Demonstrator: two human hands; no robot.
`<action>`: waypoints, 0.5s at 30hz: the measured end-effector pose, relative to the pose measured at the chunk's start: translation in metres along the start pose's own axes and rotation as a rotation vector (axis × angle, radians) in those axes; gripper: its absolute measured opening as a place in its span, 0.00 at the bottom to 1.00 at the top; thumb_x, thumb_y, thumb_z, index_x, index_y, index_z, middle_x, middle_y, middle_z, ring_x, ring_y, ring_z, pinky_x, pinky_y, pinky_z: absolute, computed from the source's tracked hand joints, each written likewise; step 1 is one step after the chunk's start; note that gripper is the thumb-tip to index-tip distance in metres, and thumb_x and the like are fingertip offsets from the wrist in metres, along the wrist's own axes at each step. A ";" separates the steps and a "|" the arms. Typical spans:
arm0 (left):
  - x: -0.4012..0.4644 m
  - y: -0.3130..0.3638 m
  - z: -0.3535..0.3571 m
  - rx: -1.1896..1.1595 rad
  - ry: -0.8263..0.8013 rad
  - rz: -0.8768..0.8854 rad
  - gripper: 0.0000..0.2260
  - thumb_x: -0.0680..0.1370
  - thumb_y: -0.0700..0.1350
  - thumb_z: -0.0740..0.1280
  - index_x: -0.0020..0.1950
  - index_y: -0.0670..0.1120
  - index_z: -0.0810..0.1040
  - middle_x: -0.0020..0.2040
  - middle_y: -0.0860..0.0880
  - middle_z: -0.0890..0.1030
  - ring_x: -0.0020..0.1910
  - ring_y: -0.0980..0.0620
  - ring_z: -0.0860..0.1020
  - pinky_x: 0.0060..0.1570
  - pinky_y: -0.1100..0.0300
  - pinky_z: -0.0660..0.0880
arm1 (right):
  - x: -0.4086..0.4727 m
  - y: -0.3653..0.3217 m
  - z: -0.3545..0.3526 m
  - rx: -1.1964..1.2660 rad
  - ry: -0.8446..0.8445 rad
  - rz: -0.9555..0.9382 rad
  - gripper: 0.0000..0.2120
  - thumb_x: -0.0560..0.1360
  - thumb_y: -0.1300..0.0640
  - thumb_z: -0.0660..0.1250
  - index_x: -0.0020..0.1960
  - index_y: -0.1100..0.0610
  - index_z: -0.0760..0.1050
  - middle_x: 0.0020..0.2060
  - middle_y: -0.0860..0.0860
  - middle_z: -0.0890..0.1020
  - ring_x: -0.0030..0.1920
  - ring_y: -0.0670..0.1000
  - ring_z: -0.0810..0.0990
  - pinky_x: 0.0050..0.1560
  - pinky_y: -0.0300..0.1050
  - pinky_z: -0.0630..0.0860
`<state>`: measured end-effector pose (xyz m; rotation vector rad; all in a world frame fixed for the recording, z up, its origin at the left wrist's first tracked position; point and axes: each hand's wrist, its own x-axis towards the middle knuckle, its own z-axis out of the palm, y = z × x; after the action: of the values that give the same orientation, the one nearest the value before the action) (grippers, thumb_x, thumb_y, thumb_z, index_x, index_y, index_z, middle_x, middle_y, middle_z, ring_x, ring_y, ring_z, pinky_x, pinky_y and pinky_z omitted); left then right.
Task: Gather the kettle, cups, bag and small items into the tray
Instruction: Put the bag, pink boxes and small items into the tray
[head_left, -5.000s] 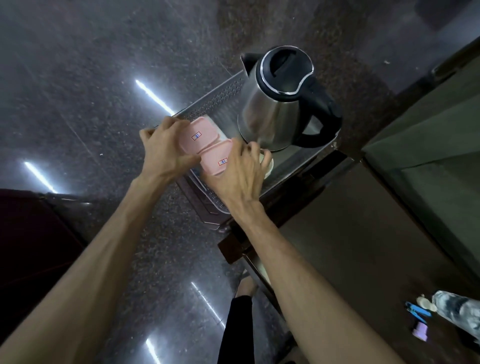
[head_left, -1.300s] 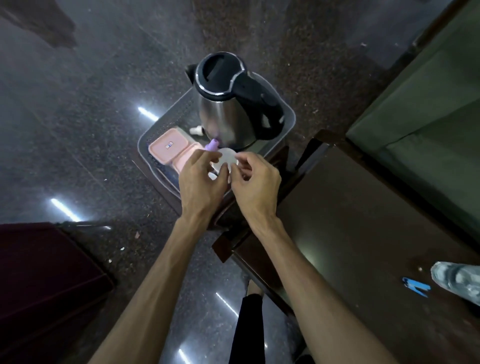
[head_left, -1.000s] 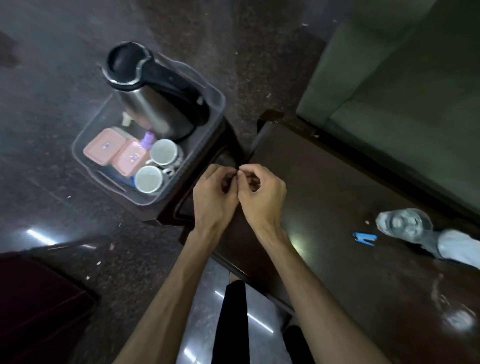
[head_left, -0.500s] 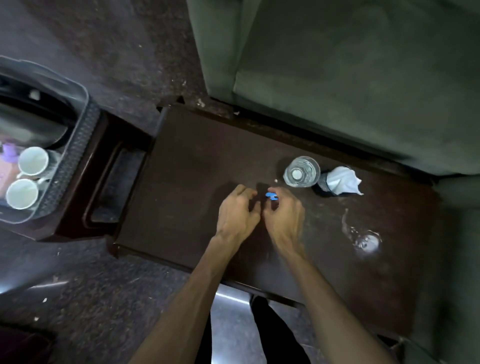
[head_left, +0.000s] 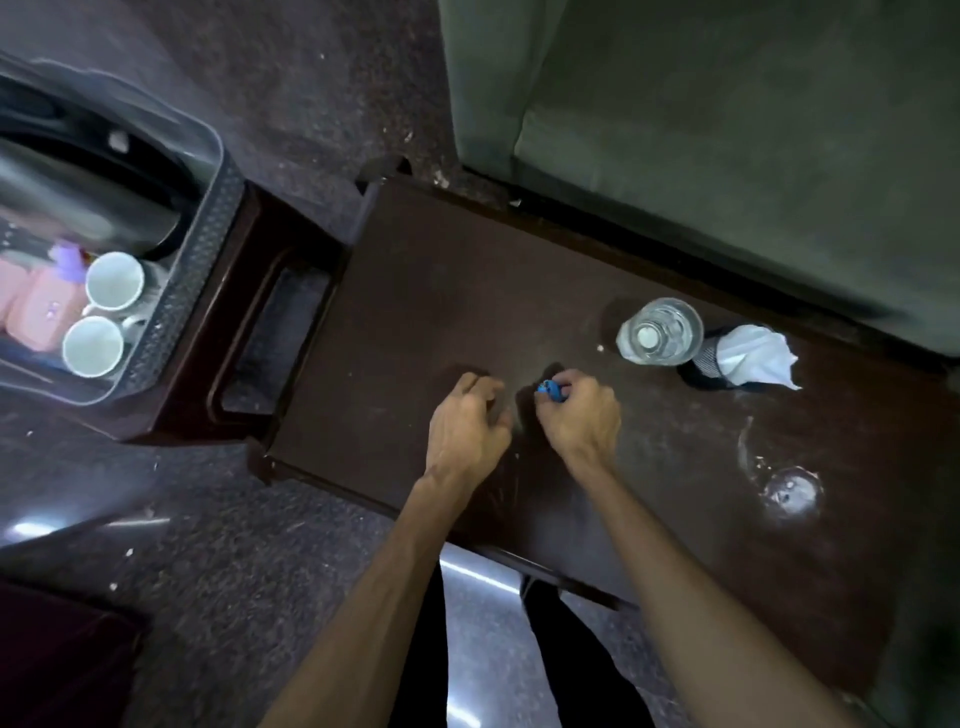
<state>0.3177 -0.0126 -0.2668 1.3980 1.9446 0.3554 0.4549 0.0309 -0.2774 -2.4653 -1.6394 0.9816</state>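
My right hand (head_left: 579, 413) is closed around a small blue item (head_left: 550, 391) just above the dark wooden table (head_left: 415, 291); only its tip shows past my fingers. My left hand (head_left: 467, 423) hovers beside it with fingers curled and nothing visible in it. At the far left the grey tray (head_left: 208, 218) holds the steel kettle (head_left: 88, 202), two white cups (head_left: 114, 280) (head_left: 93, 345), pink boxes (head_left: 41, 312) and a small purple item (head_left: 67, 258).
A clear water bottle (head_left: 660, 331) stands on the table beside a dark holder with white tissue (head_left: 748, 356). A wet patch (head_left: 784, 488) shines at the right. A green sofa (head_left: 727, 130) runs behind the table. The tray rests on a lower wooden stand (head_left: 244, 332).
My view swung from the tray to the table. Both hands moved right, and my right hand has taken hold of the blue item and lifted it slightly.
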 end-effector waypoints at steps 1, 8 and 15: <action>-0.001 -0.008 -0.008 -0.031 0.027 -0.022 0.15 0.75 0.43 0.71 0.62 0.47 0.82 0.57 0.50 0.81 0.45 0.46 0.83 0.50 0.52 0.81 | -0.007 -0.013 0.004 0.119 -0.039 0.044 0.08 0.72 0.50 0.76 0.50 0.50 0.85 0.42 0.48 0.87 0.48 0.55 0.87 0.49 0.47 0.80; -0.003 -0.066 -0.093 -0.205 0.281 -0.117 0.12 0.76 0.43 0.71 0.59 0.48 0.82 0.53 0.54 0.81 0.40 0.58 0.79 0.48 0.54 0.80 | -0.042 -0.137 0.050 0.530 -0.359 0.046 0.01 0.68 0.50 0.77 0.40 0.45 0.86 0.35 0.43 0.88 0.40 0.44 0.87 0.51 0.51 0.85; 0.003 -0.135 -0.212 -0.394 0.637 -0.195 0.07 0.78 0.41 0.70 0.56 0.45 0.82 0.47 0.49 0.84 0.43 0.48 0.82 0.48 0.45 0.80 | -0.093 -0.290 0.092 0.559 -0.477 -0.225 0.06 0.66 0.47 0.73 0.42 0.44 0.87 0.40 0.48 0.89 0.47 0.49 0.89 0.57 0.59 0.84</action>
<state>0.0766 -0.0234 -0.1957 0.8860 2.3090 1.1290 0.1459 0.0538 -0.2045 -1.7312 -1.4199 1.7868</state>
